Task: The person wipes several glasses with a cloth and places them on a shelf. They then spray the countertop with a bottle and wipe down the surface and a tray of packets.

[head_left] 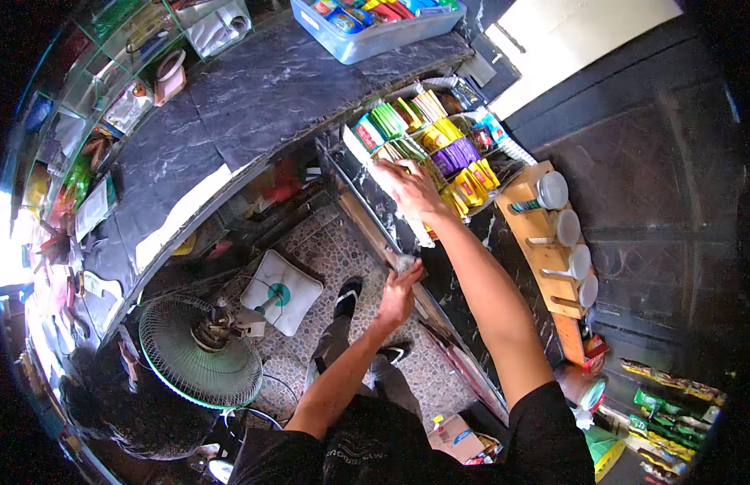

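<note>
A white box (pixel 356 149) with compartments stands on the dark marbled counter, filled with rows of green, yellow and purple packets (pixel 455 157). My right hand (pixel 413 191) reaches to the box's near left side, its fingers bent over the packets there; whatever it grips is hidden. Lower down, at the counter's edge, my left hand (pixel 399 293) is closed around a small whitish, crumpled thing (pixel 403 263), too small to identify. Yellow packets (pixel 470 185) lie just right of my right hand.
A wooden rack (pixel 530 202) with round-lidded jars stands right of the box. A blue-grey bin (pixel 367 42) of packets sits on the back counter. Below left are a standing fan (pixel 201 352) and a white stool-like square (pixel 282 293). Glass shelves (pixel 108 69) line the left.
</note>
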A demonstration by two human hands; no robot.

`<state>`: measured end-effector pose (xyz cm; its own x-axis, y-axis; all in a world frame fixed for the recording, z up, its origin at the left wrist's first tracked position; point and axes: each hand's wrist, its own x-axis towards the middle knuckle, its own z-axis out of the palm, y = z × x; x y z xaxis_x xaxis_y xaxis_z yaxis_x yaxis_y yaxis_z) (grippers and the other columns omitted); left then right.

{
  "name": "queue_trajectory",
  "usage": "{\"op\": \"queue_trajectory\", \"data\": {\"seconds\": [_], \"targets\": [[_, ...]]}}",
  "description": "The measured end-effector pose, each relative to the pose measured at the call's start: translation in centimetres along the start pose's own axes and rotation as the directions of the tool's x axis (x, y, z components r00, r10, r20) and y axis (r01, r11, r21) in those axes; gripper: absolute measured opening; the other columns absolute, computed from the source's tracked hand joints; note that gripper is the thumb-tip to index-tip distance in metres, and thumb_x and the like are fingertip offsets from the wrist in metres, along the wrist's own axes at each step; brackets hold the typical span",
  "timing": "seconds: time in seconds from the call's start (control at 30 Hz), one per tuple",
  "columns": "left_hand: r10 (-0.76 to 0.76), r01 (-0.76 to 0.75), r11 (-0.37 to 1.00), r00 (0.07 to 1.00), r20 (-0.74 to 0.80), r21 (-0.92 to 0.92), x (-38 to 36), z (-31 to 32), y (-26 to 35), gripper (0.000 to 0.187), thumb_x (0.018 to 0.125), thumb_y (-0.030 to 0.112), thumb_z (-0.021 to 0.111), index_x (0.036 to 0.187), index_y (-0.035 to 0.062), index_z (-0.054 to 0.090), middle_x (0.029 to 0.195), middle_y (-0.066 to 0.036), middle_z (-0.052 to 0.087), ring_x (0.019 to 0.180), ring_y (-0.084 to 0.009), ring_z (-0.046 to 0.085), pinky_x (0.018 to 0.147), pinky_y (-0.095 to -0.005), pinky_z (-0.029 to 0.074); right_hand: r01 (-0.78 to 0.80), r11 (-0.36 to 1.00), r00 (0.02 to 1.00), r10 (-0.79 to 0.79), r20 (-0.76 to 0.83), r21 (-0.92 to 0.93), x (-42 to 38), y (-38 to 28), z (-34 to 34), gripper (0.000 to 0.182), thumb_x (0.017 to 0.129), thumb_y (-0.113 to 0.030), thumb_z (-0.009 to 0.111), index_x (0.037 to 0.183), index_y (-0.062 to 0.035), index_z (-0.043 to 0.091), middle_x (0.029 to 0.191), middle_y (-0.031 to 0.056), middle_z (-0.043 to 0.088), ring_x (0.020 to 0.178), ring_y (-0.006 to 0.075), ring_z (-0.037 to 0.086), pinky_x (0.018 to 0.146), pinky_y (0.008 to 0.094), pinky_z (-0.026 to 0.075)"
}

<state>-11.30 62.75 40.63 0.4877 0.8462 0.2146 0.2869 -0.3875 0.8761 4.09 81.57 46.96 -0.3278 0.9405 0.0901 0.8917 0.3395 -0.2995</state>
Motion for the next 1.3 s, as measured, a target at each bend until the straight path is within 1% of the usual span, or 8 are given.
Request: {"op": "queue_trajectory", "data": {"seconds": [0.1,0.2,0.27,0.3,0.43,0.53,0.97,1.3], "targets": [[-0.266,0.256,0.934,0.964,-0.009,-0.250,0.9,-2.2,-1.8,0.035,0.080,-0.011,0.052,0.109,0.0005,0.069,0.113,-0.018,0.071,0.088,-0.0293,0.068,0.084,-0.0377,0.053,-0.002,1.000,1.000,0.001,0.017,0.029,0.0,-0.3,-0.3,0.076,0.079,0.003,0.063,0.148,-0.0209,0.043,0.151,0.0016,0.047,0.135,0.0267,0.041,0.109,0.0459,0.036],[-0.605,0.388,0.757,0.722,-0.337,-0.526,6.4,-7.4,-1.1,0.015,0.089,0.000,0.059,0.101,-0.0019,0.068,0.089,-0.006,0.068,0.081,-0.0125,0.060,0.075,-0.0296,0.051,-0.060,0.998,0.998,0.061,0.033,-0.031,-0.1,-0.7,-0.5,0.072,0.081,0.000,0.062,0.148,-0.0207,0.044,0.151,-0.0004,0.047,0.134,0.0256,0.041,0.108,0.0463,0.036],[-0.446,0.363,0.895,0.716,-0.538,-0.259,9.9,-9.6,-5.9,0.022,0.087,0.005,0.061,0.107,-0.0023,0.066,0.071,-0.008,0.059,0.063,-0.0123,0.053,0.058,-0.0296,0.046,-0.037,0.999,0.999,0.037,0.001,-0.021,-0.1,-0.3,0.0,0.070,0.082,-0.001,0.061,0.148,-0.0198,0.044,0.151,-0.0002,0.047,0.133,0.0256,0.042,0.108,0.0462,0.036],[-0.126,0.144,0.989,0.702,-0.701,-0.034,12.6,-10.8,-6.5,0.028,0.088,0.003,0.060,0.115,-0.0028,0.065,0.081,-0.011,0.064,0.069,-0.0140,0.059,0.064,-0.0314,0.050,-0.004,1.000,1.000,0.004,-0.030,-0.015,-0.2,-0.1,0.3,0.068,0.083,-0.002,0.060,0.147,-0.0189,0.044,0.150,-0.0001,0.047,0.133,0.0255,0.042,0.108,0.0461,0.036],[0.080,0.048,0.964,0.886,-0.456,0.262,19.4,-13.4,-10.8,0.044,0.083,-0.006,0.055,0.127,-0.0028,0.060,0.135,-0.020,0.059,0.122,-0.0351,0.059,0.105,-0.0437,0.045,-0.060,0.997,0.998,0.061,0.025,-0.040,-0.3,-1.1,-0.7,0.062,0.087,-0.004,0.058,0.147,-0.0160,0.045,0.152,0.0001,0.046,0.136,0.0251,0.039,0.110,0.0454,0.034],[0.129,-0.013,0.882,0.968,-0.215,0.471,20.3,-12.8,-14.4,0.048,0.087,-0.002,0.054,0.135,-0.0042,0.051,0.139,-0.022,0.055,0.123,-0.0359,0.058,0.103,-0.0445,0.047,-0.064,0.997,0.998,0.065,0.012,-0.045,-0.3,-1.0,-0.5,0.060,0.087,-0.007,0.059,0.145,-0.0173,0.047,0.150,-0.0001,0.048,0.135,0.0249,0.040,0.109,0.0458,0.035],[-0.085,0.121,0.977,0.976,-0.202,0.174,11.3,-5.8,-8.2,0.045,0.091,-0.004,0.046,0.137,-0.0059,0.050,0.146,-0.023,0.048,0.130,-0.0384,0.051,0.105,-0.0468,0.042,-0.107,0.990,0.990,0.115,0.079,-0.096,0.0,-1.3,-0.6,0.066,0.084,-0.004,0.057,0.147,-0.0203,0.044,0.152,-0.0028,0.045,0.136,0.0227,0.042,0.110,0.0451,0.035],[0.013,0.015,0.985,0.986,-0.165,0.169,4.4,-2.0,-3.0,0.045,0.092,-0.006,0.045,0.137,-0.0048,0.051,0.147,-0.022,0.048,0.130,-0.0378,0.051,0.107,-0.0464,0.042,-0.042,0.989,0.999,0.043,-0.001,0.140,-2.3,-2.3,-4.9,0.046,0.088,-0.007,0.056,0.135,-0.0092,0.055,0.135,0.0129,0.059,0.126,0.0298,0.055,0.105,0.0400,0.046]]}}
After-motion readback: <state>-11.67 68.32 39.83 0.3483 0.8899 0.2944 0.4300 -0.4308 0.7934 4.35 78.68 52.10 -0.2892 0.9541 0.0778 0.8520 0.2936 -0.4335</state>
